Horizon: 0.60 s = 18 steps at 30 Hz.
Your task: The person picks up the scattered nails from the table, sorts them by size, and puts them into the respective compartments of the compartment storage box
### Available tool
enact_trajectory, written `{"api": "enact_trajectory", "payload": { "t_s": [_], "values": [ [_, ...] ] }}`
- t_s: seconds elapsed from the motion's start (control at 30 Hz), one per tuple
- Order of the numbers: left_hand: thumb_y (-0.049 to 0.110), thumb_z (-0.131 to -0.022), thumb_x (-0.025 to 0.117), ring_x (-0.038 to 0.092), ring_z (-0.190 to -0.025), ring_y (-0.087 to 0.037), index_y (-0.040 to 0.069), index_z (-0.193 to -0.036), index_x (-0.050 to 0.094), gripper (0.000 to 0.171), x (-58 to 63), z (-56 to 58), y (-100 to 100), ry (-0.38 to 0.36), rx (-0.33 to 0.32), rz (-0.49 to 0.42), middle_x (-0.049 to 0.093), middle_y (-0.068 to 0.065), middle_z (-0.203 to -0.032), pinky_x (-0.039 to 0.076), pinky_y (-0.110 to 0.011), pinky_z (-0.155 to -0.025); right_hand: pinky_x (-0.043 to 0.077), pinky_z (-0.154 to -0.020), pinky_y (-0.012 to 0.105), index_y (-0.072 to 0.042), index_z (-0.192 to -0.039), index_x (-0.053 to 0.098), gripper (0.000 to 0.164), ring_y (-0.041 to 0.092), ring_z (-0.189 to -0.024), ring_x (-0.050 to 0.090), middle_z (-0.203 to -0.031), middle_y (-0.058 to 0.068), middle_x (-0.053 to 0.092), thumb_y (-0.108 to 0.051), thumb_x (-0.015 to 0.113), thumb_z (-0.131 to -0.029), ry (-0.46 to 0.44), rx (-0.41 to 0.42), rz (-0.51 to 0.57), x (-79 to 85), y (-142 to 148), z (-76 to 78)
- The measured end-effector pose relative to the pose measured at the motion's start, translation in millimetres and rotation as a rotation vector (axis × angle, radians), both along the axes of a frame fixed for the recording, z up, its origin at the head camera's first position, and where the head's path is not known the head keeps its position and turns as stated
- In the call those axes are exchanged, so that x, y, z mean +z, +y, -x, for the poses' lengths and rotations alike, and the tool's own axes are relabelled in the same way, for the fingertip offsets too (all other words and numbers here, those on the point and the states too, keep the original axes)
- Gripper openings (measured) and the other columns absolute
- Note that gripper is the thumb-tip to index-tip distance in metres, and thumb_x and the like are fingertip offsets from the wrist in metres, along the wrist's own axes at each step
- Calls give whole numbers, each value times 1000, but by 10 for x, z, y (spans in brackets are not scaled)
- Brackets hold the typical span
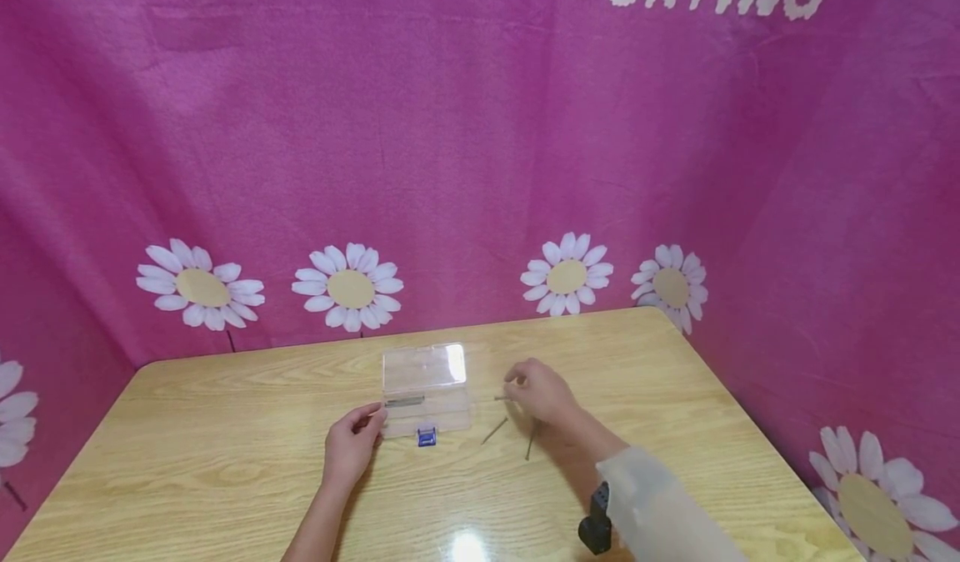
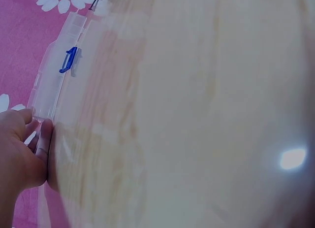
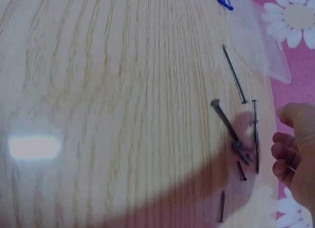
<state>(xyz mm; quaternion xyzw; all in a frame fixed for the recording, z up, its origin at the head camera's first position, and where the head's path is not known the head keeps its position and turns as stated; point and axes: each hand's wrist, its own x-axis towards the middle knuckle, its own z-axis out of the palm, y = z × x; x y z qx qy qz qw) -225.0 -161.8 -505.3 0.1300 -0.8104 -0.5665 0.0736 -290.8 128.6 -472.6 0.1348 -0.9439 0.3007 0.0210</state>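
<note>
The left hand (image 1: 351, 445) pinched the clear box (image 1: 442, 406); the right hand (image 1: 543, 393), loosely curled, apparently empty, hovered near nails (image 3: 225, 121) that could roll if brushed.

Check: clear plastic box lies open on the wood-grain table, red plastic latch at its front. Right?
Colour's wrong: the front plastic latch is blue, per the head view. The clear plastic box does lie open on the wood-grain table.

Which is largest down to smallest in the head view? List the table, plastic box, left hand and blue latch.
1. Table
2. Plastic box, counting its open lid
3. Left hand, without the wrist
4. Blue latch, clearly smallest
</note>
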Motion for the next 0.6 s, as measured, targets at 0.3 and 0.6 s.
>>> {"api": "enact_trajectory", "payload": {
  "t_s": [0.3, 0.6],
  "values": [
    [23, -91, 61, 57, -66, -5, 0, -116, 64, 34, 1, 0, 3, 2, 0, -5, 66, -11, -90, 49, -16, -58, 48, -69, 31, -9, -91, 69, 13, 14, -73, 54, -83, 3, 61, -17, 65, -83, -12, -15, -8, -24, 129, -11],
    [21, -90, 61, 57, -64, -5, 0, -115, 64, 32, -9, 8, 4, 5, 3, -3, 65, -9, -84, 50, -16, -58, 51, -72, 34, -8, -87, 69, 9, 15, -75, 58, -80, 2, 64, -14, 65, -81, 0, -34, -41, -84, 266, 3]
  ]
}}
